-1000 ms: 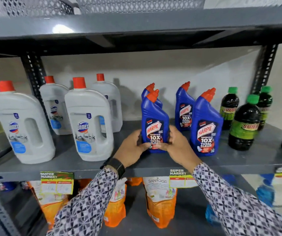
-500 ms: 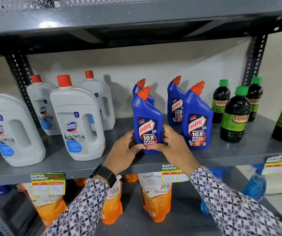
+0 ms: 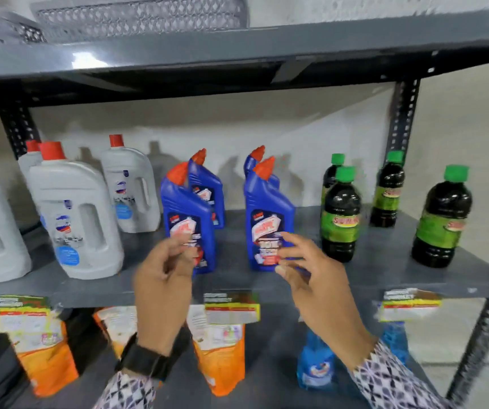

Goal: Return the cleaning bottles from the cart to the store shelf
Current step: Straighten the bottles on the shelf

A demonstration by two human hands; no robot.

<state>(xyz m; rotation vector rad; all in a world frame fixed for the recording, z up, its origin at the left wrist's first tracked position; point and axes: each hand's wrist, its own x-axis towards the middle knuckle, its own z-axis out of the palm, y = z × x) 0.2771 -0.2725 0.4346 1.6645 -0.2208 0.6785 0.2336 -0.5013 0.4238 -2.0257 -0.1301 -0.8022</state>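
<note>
A blue Harpic bottle (image 3: 188, 214) with a red-orange cap stands upright on the grey shelf (image 3: 237, 278), front row, left of a second blue Harpic bottle (image 3: 266, 214). More blue bottles stand behind them. My left hand (image 3: 163, 278) hovers just in front of the left bottle, fingers loosely curled, holding nothing. In front of the second bottle my right hand (image 3: 314, 276) is raised with fingers spread and empty. Neither hand grips a bottle. The picture is blurred by motion.
White Domex jugs (image 3: 75, 214) with red caps fill the shelf's left side. Dark bottles with green caps (image 3: 340, 214) stand on the right. Orange refill pouches (image 3: 216, 346) and blue spray bottles (image 3: 315, 364) sit on the shelf below. Price tags (image 3: 231, 308) hang on the shelf edge.
Both hands have let go of the blue Harpic bottle and drawn back toward me. The bottle stays standing on the shelf. The camera has swung to the right.
</note>
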